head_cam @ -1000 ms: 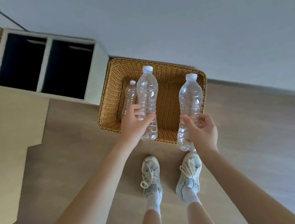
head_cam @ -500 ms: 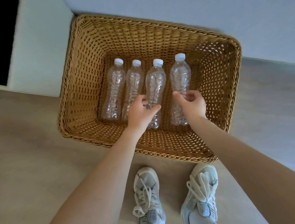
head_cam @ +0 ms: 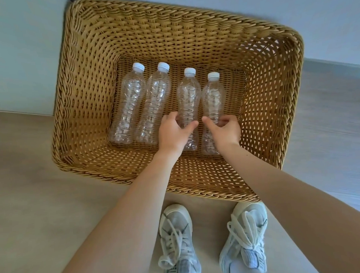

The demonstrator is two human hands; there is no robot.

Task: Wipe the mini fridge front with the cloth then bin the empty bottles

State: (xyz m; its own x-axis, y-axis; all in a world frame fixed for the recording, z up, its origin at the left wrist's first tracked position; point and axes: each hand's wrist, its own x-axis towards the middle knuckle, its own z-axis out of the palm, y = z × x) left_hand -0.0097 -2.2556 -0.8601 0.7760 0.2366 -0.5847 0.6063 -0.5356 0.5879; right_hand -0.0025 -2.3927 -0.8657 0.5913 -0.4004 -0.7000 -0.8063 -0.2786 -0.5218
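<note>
Both bottles have sunk to the basket [head_cam: 272,95] floor since half a second ago, so four now lie in a row, caps pointing away from the hands. Left hand [head_cam: 173,134] curls round the waist of the third bottle [head_cam: 188,98] and right hand [head_cam: 226,132] round the fourth bottle [head_cam: 213,99] just beside it, though whether the fingers are gripping or letting go I cannot tell. Clear, ribbed, white-capped and empty, they should be featherlight, crushable and a bit slick, best held at the narrowed waist.
</note>
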